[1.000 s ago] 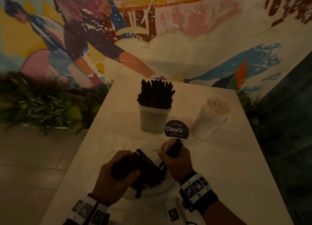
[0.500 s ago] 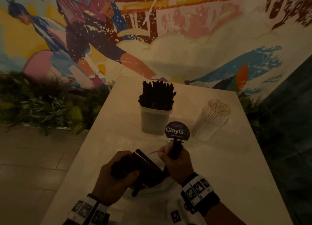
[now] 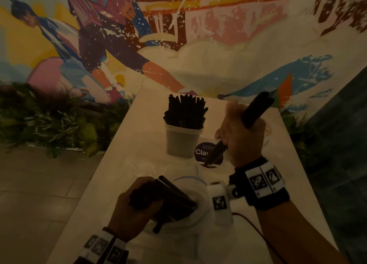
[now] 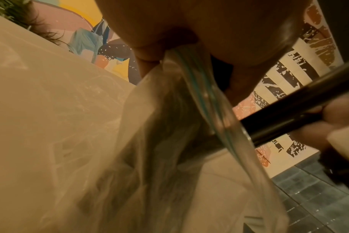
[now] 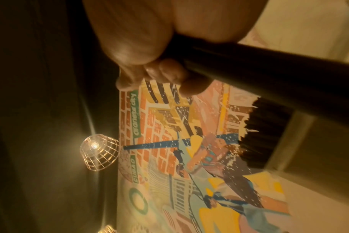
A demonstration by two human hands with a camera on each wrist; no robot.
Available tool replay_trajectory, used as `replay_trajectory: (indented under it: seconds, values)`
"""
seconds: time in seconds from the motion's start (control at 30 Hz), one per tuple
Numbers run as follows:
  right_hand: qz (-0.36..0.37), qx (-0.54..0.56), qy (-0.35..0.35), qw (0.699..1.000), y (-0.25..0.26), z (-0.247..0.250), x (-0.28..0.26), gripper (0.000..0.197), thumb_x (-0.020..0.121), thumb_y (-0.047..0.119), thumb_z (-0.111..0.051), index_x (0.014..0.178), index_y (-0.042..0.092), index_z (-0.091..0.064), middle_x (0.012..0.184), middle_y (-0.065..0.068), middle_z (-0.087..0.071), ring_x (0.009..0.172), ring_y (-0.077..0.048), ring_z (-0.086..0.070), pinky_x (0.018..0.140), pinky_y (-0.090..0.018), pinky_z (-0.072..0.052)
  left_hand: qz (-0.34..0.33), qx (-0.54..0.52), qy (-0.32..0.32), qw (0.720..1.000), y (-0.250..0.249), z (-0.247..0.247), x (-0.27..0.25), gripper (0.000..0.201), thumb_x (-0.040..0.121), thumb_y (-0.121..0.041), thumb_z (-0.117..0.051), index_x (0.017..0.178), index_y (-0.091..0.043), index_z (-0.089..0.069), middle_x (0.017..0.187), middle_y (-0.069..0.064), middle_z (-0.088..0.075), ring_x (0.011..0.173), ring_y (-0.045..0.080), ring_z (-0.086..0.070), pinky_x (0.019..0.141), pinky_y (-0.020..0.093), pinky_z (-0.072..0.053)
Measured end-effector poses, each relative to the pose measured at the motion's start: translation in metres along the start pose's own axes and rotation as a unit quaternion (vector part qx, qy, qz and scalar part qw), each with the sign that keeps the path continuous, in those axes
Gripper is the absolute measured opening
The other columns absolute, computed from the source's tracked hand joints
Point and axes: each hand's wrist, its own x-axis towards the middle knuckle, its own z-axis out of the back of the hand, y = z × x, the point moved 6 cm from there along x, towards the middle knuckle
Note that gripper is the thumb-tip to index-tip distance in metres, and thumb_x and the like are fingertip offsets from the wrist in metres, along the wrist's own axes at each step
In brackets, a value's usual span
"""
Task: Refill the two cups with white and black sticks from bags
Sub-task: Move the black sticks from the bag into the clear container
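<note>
Your right hand [image 3: 241,138] has a closed grip on a bundle of black sticks [image 3: 255,112], lifted beside the cup [image 3: 183,141] of black sticks. Your left hand [image 3: 135,210] grips the bag [image 3: 190,210] on the surface [image 3: 139,144].

Both wrists wear black straps [image 3: 266,186] carrying white tiles with black square markers.
</note>
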Motion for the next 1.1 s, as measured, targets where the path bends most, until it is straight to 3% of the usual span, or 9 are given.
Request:
replay_trajectory:
  seconds: [0.13,0.27,0.4,0.53,0.7,0.8,0.9,1.0,1.1]
  values:
    - [0.067,-0.015,-0.057,0.996,0.021,0.000,0.033,0.039,0.080,0.048,-0.057,0.051,0.026,-0.046,0.035,0.011,-0.042,0.033,-0.009,-0.042,0.051,-0.040,-0.045,-0.002,0.005,0.000,1.000,0.000,0.000,0.000,0.045,0.057,-0.042,-0.073,0.099,-0.049,-0.058,0.101,-0.011,-0.068,0.094,0.009,-0.066,0.080,0.028,-0.055]
    - [0.079,-0.004,-0.101,0.992,0.027,-0.008,0.060,0.038,0.086,0.035,-0.060,0.048,0.033,-0.057,0.038,0.010,-0.047,0.038,-0.008,-0.046,0.060,-0.042,-0.050,-0.005,-0.003,-0.001,1.000,-0.001,0.000,-0.001,0.045,0.057,-0.040,-0.073,0.099,-0.048,-0.059,0.099,-0.011,-0.068,0.093,0.009,-0.066,0.079,0.024,-0.055]
    - [0.086,0.006,-0.094,0.992,0.022,-0.024,0.077,0.041,0.089,0.026,-0.058,0.049,0.032,-0.060,0.041,0.007,-0.049,0.045,-0.013,-0.050,0.063,-0.041,-0.052,-0.002,-0.016,-0.001,1.000,-0.001,0.000,-0.001,0.043,0.058,-0.036,-0.074,0.098,-0.045,-0.060,0.097,-0.005,-0.070,0.091,0.013,-0.068,0.077,0.027,-0.056]
    - [0.070,-0.051,-0.063,0.994,-0.012,-0.036,0.083,0.038,0.090,0.030,-0.059,0.052,0.028,-0.058,0.048,0.005,-0.054,0.052,-0.018,-0.055,0.068,-0.039,-0.053,-0.005,-0.027,0.000,1.000,0.001,0.001,0.000,0.044,0.059,-0.033,-0.075,0.100,-0.042,-0.060,0.098,-0.005,-0.069,0.093,0.014,-0.067,0.078,0.025,-0.055]
    - [-0.010,-0.098,-0.004,0.995,-0.065,-0.043,0.083,0.037,0.094,0.027,-0.056,0.060,0.011,-0.053,0.059,-0.004,-0.056,0.057,-0.009,-0.057,0.064,-0.013,-0.048,-0.003,-0.027,0.003,1.000,0.001,0.001,0.001,0.043,0.059,-0.032,-0.075,0.099,-0.039,-0.061,0.095,-0.006,-0.070,0.091,0.013,-0.067,0.075,0.021,-0.054]
    - [0.009,-0.134,0.000,0.991,-0.074,-0.041,0.088,0.033,0.093,0.029,-0.056,0.064,0.014,-0.056,0.064,-0.003,-0.060,0.066,-0.012,-0.060,0.073,-0.024,-0.052,0.002,-0.021,0.000,1.000,0.002,0.001,0.000,0.043,0.059,-0.034,-0.074,0.099,-0.041,-0.060,0.097,-0.007,-0.069,0.092,0.011,-0.067,0.076,0.021,-0.055]
    - [-0.022,-0.253,0.026,0.967,-0.098,-0.042,0.097,0.032,0.087,0.051,-0.057,0.068,0.025,-0.057,0.076,-0.004,-0.067,0.079,-0.021,-0.065,0.081,-0.046,-0.053,0.002,-0.017,0.001,1.000,0.003,0.001,0.000,0.043,0.059,-0.035,-0.074,0.100,-0.041,-0.059,0.097,-0.007,-0.069,0.093,0.012,-0.067,0.078,0.025,-0.055]
    - [-0.053,-0.401,0.066,0.912,-0.114,-0.045,0.099,0.063,0.072,0.080,-0.044,0.073,0.019,-0.059,0.078,-0.005,-0.067,0.080,-0.027,-0.064,0.077,-0.047,-0.053,0.004,-0.012,-0.001,1.000,0.001,0.001,0.000,0.044,0.058,-0.036,-0.074,0.098,-0.045,-0.059,0.096,-0.009,-0.069,0.091,0.011,-0.067,0.077,0.027,-0.055]
    - [-0.058,-0.462,0.059,0.883,-0.115,-0.046,0.100,0.057,0.072,0.077,-0.048,0.075,0.020,-0.055,0.085,-0.004,-0.065,0.089,-0.029,-0.063,0.087,-0.046,-0.048,0.005,-0.002,-0.002,1.000,0.002,0.001,0.000,0.044,0.058,-0.037,-0.074,0.099,-0.045,-0.059,0.096,-0.009,-0.069,0.091,0.012,-0.067,0.078,0.032,-0.055]
